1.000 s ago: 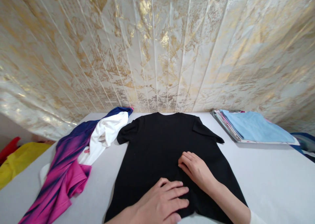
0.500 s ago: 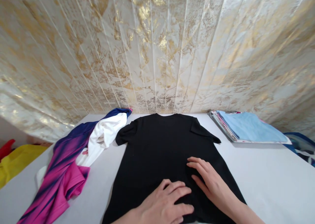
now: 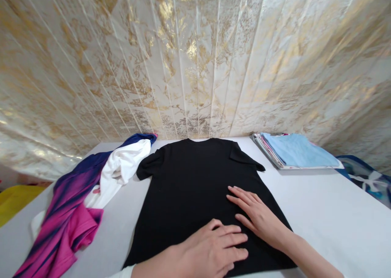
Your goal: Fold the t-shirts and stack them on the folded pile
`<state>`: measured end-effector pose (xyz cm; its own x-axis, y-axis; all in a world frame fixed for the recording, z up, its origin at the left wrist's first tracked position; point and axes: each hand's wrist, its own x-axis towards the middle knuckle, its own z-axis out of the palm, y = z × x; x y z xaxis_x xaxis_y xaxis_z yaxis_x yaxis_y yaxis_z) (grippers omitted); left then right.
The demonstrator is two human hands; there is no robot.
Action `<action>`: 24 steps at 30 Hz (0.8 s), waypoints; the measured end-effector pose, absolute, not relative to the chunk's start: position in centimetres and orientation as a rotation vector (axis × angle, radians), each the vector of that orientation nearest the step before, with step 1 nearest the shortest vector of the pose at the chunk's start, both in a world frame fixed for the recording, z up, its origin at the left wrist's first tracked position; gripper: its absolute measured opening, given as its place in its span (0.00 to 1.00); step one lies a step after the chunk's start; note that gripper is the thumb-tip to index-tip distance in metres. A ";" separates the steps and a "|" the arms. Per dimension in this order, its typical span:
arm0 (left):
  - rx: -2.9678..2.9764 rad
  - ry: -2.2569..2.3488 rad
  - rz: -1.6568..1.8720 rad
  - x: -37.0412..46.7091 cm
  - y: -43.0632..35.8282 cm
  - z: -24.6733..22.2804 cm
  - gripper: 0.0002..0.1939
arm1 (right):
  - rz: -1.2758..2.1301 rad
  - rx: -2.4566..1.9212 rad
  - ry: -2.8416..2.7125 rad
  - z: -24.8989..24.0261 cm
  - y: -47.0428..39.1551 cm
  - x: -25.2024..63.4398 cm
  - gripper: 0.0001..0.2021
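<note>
While left hand (image 3: 210, 247), right hand (image 3: 258, 212) spread over black shirt (image 3: 195, 180), near hem (image 3: 269, 269) partly hidden.

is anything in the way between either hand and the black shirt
Nothing visible: the left hand and right hand are both directly over the black shirt. Rumpled clothes lie to its left, a folded stack to its right.

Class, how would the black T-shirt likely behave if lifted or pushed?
The black T-shirt would probably hang floppy, since its thin cloth lies flat on the white table. Pushed, it may bunch rather than roll, being spread wide.
</note>
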<state>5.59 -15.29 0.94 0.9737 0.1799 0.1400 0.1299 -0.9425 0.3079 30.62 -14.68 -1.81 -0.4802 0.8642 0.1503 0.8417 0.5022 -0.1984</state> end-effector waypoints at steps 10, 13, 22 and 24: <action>2.835 0.235 0.303 3.8 -15.0 -0.1 0.15 | 0.035 -1.543 -2.483 -3.2 -13.7 31.1 0.27; 2.810 0.405 0.363 1.2 -15.3 0.7 0.16 | -0.016 -1.585 -2.429 -3.7 -14.9 31.6 0.29; 3.019 0.421 0.338 -2.4 -16.1 -1.1 0.14 | 0.675 -1.100 -2.731 2.4 -15.9 25.9 0.26; 3.005 0.347 0.294 -2.4 -16.0 -1.2 0.16 | 0.800 -0.980 -2.742 3.0 -13.3 23.5 0.23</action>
